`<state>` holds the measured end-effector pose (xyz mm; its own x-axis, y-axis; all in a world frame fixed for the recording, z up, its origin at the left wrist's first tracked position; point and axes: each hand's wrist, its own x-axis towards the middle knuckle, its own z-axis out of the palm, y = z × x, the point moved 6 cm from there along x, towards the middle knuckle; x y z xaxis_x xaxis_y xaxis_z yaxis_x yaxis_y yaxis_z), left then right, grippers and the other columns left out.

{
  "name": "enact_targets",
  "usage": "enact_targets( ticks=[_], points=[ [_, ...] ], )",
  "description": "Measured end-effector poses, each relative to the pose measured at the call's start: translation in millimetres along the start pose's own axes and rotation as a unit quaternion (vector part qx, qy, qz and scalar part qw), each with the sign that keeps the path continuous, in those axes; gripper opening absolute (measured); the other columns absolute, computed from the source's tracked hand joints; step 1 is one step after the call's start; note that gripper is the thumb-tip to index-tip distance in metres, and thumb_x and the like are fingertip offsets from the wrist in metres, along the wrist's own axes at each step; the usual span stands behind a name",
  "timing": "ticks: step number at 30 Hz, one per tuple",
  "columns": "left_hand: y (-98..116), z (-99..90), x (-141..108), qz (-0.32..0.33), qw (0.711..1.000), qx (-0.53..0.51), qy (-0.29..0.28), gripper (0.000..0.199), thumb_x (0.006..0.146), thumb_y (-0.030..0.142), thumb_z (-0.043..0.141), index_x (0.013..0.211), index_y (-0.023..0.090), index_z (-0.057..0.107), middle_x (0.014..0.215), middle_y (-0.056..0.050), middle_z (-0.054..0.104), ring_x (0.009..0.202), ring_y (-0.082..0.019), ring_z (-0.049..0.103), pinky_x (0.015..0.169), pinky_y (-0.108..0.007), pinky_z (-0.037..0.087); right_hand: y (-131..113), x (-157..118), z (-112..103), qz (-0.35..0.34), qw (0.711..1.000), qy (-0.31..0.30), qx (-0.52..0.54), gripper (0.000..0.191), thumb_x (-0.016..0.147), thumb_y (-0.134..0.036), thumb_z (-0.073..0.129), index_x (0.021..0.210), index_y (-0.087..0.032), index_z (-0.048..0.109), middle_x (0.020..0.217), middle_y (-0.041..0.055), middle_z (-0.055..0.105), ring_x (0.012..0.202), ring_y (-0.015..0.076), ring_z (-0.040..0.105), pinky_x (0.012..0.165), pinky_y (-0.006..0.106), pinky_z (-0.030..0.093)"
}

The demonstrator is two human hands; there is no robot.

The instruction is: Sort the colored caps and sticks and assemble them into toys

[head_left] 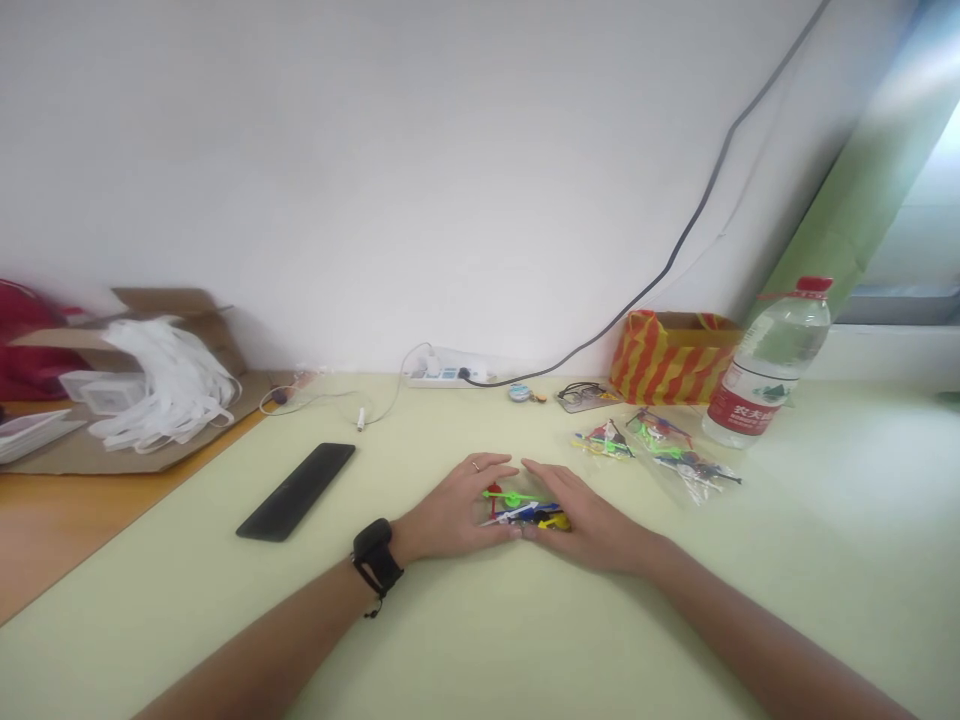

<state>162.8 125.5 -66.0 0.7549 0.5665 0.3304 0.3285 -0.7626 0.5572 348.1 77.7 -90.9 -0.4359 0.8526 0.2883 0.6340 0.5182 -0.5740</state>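
Several small coloured plastic pieces [525, 508], with arrow-shaped tips in green, white, blue, red and yellow, lie in a pile on the pale green table [450, 640]. My left hand [461, 508] curves around the pile's left side, and my right hand [589, 520] curves around its right side. The fingertips of both hands nearly meet beyond the pile, and the thumbs come together on the near side. Both hands are cupped with fingers apart from the thumbs; neither lifts anything. Part of the pile is hidden by the hands.
Clear bags of similar pieces [679, 455] lie right of my hands, near a water bottle [765, 375] and a striped bag [667, 365]. A black flat object [297, 492] is at left. Behind are a power strip [450, 374] and, far left, a box with white straps [165, 385].
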Motion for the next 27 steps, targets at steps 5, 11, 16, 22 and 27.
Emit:
enact_targets(
  ticks=[5, 11, 16, 22, 27],
  points=[
    [-8, -7.8, 4, -0.021, 0.999, 0.010, -0.022, 0.056, 0.078, 0.055, 0.083, 0.122, 0.024, 0.070, 0.112, -0.009, 0.072, 0.106, -0.028, 0.065, 0.096, -0.041, 0.053, 3, 1, -7, 0.017, 1.000, -0.017, -0.013, 0.075, 0.096, -0.054, 0.065, 0.158, -0.027, 0.034, 0.154, 0.0125, 0.050, 0.142, 0.0310, 0.046, 0.116, 0.050, 0.043],
    [5, -4.3, 3, -0.016, 0.998, -0.064, -0.024, 0.048, 0.083, 0.048, 0.081, 0.122, 0.024, 0.069, 0.116, -0.007, 0.071, 0.102, -0.024, 0.068, 0.093, -0.035, 0.054, 4, 4, -17, 0.032, 0.998, -0.011, -0.053, 0.044, 0.097, -0.047, 0.064, 0.135, -0.026, 0.060, 0.118, 0.0082, 0.071, 0.102, 0.0271, 0.068, 0.085, 0.040, 0.054],
    [14, 4.0, 1, -0.021, 0.996, -0.091, -0.012, 0.054, 0.086, 0.042, 0.079, 0.135, 0.026, 0.063, 0.131, -0.008, 0.068, 0.116, -0.025, 0.065, 0.103, -0.037, 0.052, -5, 6, -12, -0.004, 0.999, -0.009, -0.034, 0.027, 0.099, -0.043, 0.062, 0.120, -0.028, 0.069, 0.106, 0.0045, 0.073, 0.095, 0.0234, 0.069, 0.079, 0.034, 0.050],
    [9, 12.0, 1, -0.035, 0.993, -0.107, -0.041, 0.036, 0.094, 0.032, 0.067, 0.130, 0.027, 0.069, 0.122, -0.004, 0.075, 0.108, -0.022, 0.071, 0.098, -0.033, 0.055, -9, 7, -7, 0.005, 0.999, 0.002, -0.039, 0.023, 0.097, -0.046, 0.063, 0.104, -0.025, 0.068, 0.098, 0.0028, 0.074, 0.085, 0.0208, 0.068, 0.072, 0.031, 0.048],
    [11, 8.1, -1, -0.028, 0.995, -0.090, -0.034, 0.045, 0.088, 0.037, 0.075, 0.131, 0.026, 0.070, 0.123, -0.005, 0.076, 0.107, -0.025, 0.073, 0.097, -0.033, 0.056, -10, 7, -7, 0.017, 0.999, -0.007, -0.046, 0.023, 0.096, -0.047, 0.065, 0.100, -0.024, 0.068, 0.092, 0.0024, 0.073, 0.080, 0.0202, 0.066, 0.067, 0.030, 0.044]
  ],
)
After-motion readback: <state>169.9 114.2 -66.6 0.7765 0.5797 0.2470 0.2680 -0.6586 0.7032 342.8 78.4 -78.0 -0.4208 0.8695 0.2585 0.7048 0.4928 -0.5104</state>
